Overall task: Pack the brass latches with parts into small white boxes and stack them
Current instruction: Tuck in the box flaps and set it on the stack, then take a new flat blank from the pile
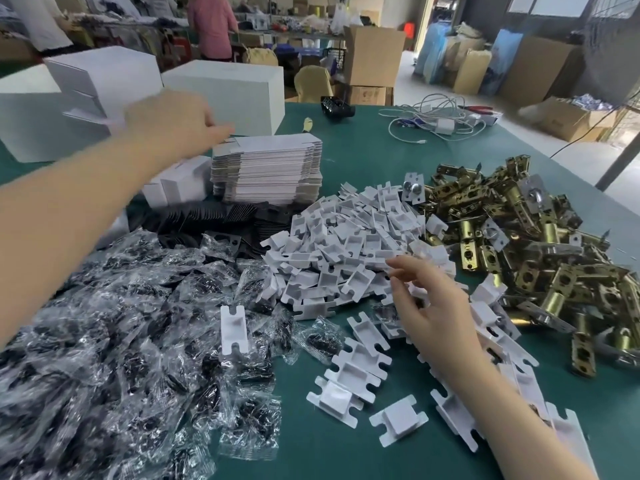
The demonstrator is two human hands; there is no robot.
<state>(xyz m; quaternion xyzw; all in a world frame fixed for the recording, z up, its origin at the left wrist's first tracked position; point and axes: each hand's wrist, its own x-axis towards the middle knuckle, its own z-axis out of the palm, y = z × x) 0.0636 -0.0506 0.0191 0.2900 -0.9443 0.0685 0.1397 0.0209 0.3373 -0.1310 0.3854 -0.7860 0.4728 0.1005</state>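
A green table (pixel 363 157) carries 2 large white cartons (pixel 225 95) at the far left, none with readable writing. A heap of brass latches (pixel 519 244) fills the right side, their tubular bodies pointing every way. Left lies a spread of clear bagged parts (pixel 121 323), centre a pile of white plastic inserts (pixel 349 244). The stack of flat white boxes (pixel 266 171) sits behind. The left hand (pixel 173 123), blurred, reaches its top, grip unclear. The right hand (pixel 433 306) hovers spread over inserts, holding nothing.

Bare green table (pixel 304 455) near front, white inserts (pixel 346 244), latches (pixel 519 237), bagged parts (pixel 121 323) crowding, perhaps passable.
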